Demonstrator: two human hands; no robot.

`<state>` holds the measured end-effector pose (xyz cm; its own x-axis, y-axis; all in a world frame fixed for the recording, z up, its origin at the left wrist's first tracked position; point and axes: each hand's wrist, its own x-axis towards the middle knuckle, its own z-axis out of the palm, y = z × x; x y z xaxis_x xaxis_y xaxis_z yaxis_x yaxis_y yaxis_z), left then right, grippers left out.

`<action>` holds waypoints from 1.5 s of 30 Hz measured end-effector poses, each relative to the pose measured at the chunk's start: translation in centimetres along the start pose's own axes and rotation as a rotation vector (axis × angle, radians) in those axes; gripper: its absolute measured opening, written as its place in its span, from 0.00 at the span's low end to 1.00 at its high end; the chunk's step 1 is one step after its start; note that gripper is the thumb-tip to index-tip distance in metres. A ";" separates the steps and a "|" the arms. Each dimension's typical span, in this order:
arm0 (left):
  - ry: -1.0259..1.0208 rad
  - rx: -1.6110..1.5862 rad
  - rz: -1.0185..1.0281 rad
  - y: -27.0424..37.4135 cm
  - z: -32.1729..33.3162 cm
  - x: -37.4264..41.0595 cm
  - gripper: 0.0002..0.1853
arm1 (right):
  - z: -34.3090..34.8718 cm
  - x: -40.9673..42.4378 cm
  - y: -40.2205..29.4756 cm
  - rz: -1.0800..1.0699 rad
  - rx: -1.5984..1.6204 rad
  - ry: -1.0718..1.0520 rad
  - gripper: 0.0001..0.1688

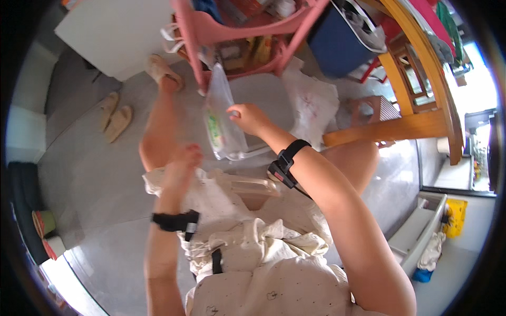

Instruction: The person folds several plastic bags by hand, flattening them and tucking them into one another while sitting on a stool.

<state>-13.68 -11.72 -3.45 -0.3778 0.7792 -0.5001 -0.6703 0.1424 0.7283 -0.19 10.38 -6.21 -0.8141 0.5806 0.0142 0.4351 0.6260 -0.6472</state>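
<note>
My right hand (251, 118) is over the right side of a clear plastic bag (225, 118) with a green and yellow printed patch. Its thumb and forefinger curl towards each other at the bag; I cannot tell whether they pinch the film. My left hand (182, 166), blurred by motion, is raised above my left knee, apart from the bag, with no object visible in it. Both wrists wear black straps. A translucent plastic piece (253, 185) shows between my thighs, partly hidden by my pale shorts.
A pink plastic rack (245, 33) holding various items stands ahead. Right of it are a blue bin (342, 43), a crumpled white plastic bag (314, 104) and a wooden furniture leg (387, 128). Slippers (114, 118) lie on the grey floor at left. A white cabinet (110, 35) stands behind them.
</note>
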 end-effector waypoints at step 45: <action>-0.712 0.524 1.252 2.9 33.8 -4.9 0.08 | 1.4 -19.6 23.4 1.293 2.013 1.575 0.21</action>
<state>7.81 5.49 16.96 -0.0337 0.6590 0.7514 0.1865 -0.7345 0.6525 25.45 12.92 -22.66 0.1966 0.3102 -0.9301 -0.9383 -0.2159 -0.2703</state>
